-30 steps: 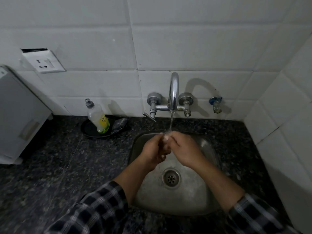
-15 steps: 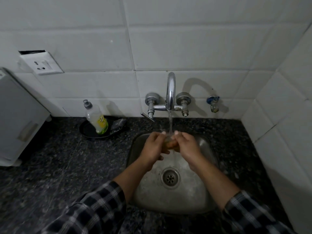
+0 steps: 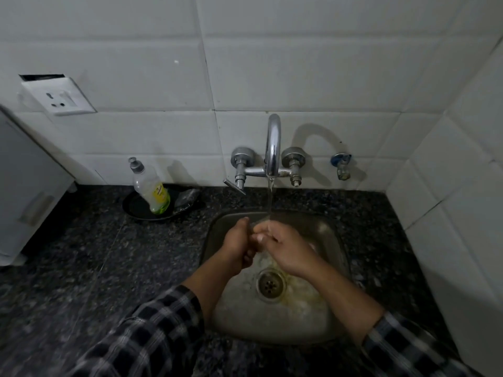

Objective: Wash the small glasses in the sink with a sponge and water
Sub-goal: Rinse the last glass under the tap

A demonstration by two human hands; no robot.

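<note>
Over the sink (image 3: 272, 325), left hand (image 3: 235, 246) curled round small glass (image 3: 258, 222) (barely visible), right hand (image 3: 285, 250) against it, grip hidden

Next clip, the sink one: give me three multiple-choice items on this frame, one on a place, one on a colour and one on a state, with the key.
1. Where does the dish soap bottle stand?
A) on the floor
B) on the white appliance
C) in a black dish left of the tap

2. What colour is the counter?
A) dark and speckled
B) plain white
C) red

3. What is the tap doing?
A) shut off
B) running onto the small glass
C) wrapped in a cloth

Key:
1 C, the bottle sits in the dish by the wall.
2 A, black-grey flecked stone surrounds the sink.
3 B, a stream falls from the spout to the glass, which the left hand and the right hand hold.
</note>
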